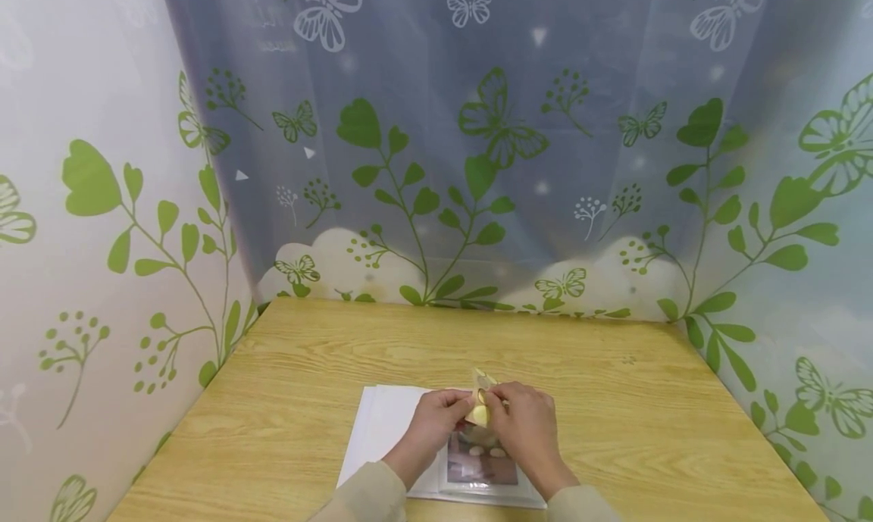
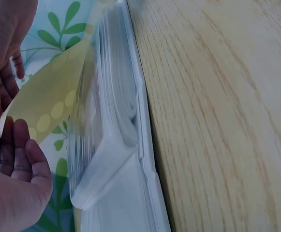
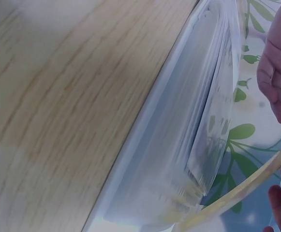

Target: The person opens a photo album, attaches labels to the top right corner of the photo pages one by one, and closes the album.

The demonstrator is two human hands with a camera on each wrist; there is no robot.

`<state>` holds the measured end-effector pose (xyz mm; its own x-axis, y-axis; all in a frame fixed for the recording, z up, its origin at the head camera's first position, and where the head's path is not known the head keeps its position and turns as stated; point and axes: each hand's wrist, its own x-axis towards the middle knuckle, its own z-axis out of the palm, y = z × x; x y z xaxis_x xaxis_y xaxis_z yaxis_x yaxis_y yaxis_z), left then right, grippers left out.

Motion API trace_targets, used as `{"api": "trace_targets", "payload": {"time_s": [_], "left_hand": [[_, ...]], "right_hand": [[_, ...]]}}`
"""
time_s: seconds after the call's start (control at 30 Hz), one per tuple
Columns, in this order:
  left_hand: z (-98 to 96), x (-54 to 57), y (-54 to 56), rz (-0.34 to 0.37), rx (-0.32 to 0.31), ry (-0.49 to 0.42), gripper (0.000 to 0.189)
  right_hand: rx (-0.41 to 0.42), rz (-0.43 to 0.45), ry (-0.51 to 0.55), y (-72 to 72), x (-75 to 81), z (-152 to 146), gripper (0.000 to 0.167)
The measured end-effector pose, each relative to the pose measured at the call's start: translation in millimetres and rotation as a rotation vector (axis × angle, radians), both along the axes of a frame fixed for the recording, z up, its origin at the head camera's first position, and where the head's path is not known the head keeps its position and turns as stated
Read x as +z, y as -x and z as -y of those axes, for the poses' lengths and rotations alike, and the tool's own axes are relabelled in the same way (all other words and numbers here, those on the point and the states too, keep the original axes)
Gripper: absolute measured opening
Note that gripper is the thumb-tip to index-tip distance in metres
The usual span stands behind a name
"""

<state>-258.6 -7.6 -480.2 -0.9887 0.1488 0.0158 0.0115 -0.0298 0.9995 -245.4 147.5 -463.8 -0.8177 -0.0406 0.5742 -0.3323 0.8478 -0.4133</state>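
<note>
A yellow sheet with round shapes on it (image 1: 480, 414), which looks like a sticker sheet, is held up between both hands over an album. My left hand (image 1: 434, 425) pinches its left edge; in the left wrist view that hand (image 2: 19, 179) has thumb and fingertips on the sheet's end. From the right, my right hand (image 1: 528, 427) pinches the sheet between thumb and fingers. Below lies the open album (image 1: 382, 423), with a white page at left and a dark picture (image 1: 480, 469) under clear plastic at right. Several clear sleeves (image 3: 179, 111) are stacked in it.
The album lies on a wood-grain table (image 1: 648, 416) near its front edge. Patterned curtains with green leaves and butterflies (image 1: 443, 166) enclose the table at the back and both sides.
</note>
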Motion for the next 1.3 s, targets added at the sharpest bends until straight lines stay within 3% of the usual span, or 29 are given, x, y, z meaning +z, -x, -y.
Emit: {"api": "trace_targets", "payload": {"time_s": [0.13, 0.5, 0.8, 1.07, 1.3], "left_hand": [[-3.0, 1.2, -1.3, 0.001, 0.033, 0.014, 0.020], [-6.5, 3.7, -3.4, 0.005, 0.075, 0.062, 0.016], [-9.4, 2.0, -2.5, -0.009, 0.076, 0.066, 0.020], [-12.1, 1.4, -3.0, -0.025, 0.052, 0.031, 0.019], [-25.5, 2.9, -2.7, 0.007, 0.072, 0.082, 0.016]], "right_hand": [[-0.006, 0.012, 0.048, 2.3, 0.2, -5, 0.007], [-0.036, 0.262, 0.261, 3.9, 5.6, -14, 0.012], [-0.032, 0.331, 0.379, 4.7, 5.7, -26, 0.017], [-0.095, 0.385, 0.426, 3.6, 11.7, -48, 0.028], [-0.103, 0.422, 0.542, 3.6, 16.7, -76, 0.038]]}}
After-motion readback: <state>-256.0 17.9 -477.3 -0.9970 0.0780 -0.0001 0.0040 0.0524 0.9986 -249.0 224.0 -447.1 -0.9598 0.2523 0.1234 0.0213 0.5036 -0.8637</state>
